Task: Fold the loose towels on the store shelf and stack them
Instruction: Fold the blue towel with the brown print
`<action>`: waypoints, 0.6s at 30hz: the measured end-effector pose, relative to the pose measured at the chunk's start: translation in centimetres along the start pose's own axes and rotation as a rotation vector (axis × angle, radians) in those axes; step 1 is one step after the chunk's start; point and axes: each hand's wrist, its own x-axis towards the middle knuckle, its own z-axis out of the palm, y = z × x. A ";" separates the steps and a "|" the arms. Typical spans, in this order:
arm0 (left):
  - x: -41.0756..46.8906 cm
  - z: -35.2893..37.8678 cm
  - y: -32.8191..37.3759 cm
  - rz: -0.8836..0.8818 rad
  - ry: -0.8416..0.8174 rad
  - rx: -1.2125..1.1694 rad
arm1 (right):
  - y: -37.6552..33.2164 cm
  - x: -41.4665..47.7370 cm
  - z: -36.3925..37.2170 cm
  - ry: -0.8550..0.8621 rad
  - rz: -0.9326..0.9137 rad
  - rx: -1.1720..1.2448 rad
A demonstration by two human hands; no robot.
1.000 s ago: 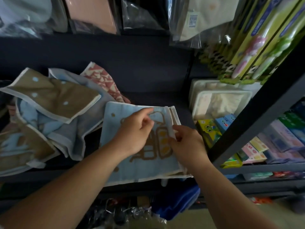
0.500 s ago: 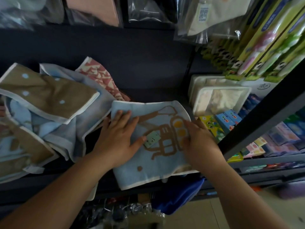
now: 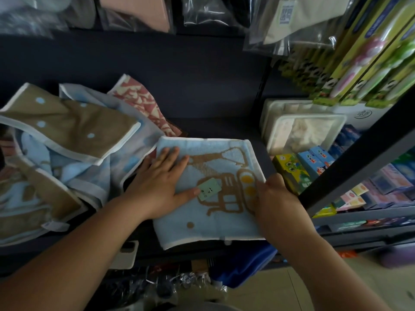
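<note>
A folded light-blue towel with a brown digger pattern lies flat on the dark shelf, its front edge overhanging. A small green tag lies on it. My left hand presses flat on the towel's left half, fingers straight. My right hand rests on the towel's right edge; its fingertips are hidden. To the left lies a loose heap: a brown dotted towel, a blue-grey towel and a red-patterned towel.
White packaged goods and small colourful boxes fill the shelf on the right, behind a dark upright post. Bagged items hang above. A blue bin sits below the shelf.
One second ago both hands pinched the towel's top edge while folding it. Since then the towel has been laid flat and both hands have spread onto it, smoothing it.
</note>
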 end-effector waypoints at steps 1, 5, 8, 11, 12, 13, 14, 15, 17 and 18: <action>-0.1 0.0 0.2 0.011 0.027 -0.023 | 0.0 -0.4 -0.3 0.002 0.009 -0.024; -0.3 -0.1 1.1 0.020 0.075 -0.101 | -0.1 -0.9 -1.4 0.036 0.026 -0.055; 0.0 0.4 1.2 -0.014 0.018 -0.074 | -0.2 -0.7 -1.0 -0.018 0.024 -0.098; 0.3 0.7 0.9 -0.016 0.002 -0.031 | 0.1 -0.4 0.6 -0.002 -0.043 -0.188; 0.3 0.7 0.8 -0.016 -0.004 -0.013 | 0.2 -0.1 1.0 0.014 -0.078 -0.217; 0.2 0.6 0.6 -0.016 -0.007 0.002 | 0.4 0.3 1.3 0.034 -0.119 -0.237; 0.2 0.6 0.3 -0.014 -0.003 0.013 | 0.5 0.9 1.6 0.058 -0.162 -0.237; 0.1 0.6 0.0 -0.009 0.007 0.016 | 0.6 1.5 1.7 0.076 -0.199 -0.204; 0.1 0.6 -1.1 0.009 0.028 -0.002 | 0.4 2.7 2.3 0.065 -0.257 -0.091; 0.0 0.6 -1.5 0.018 0.036 -0.009 | 0.3 3.1 2.6 0.045 -0.284 -0.051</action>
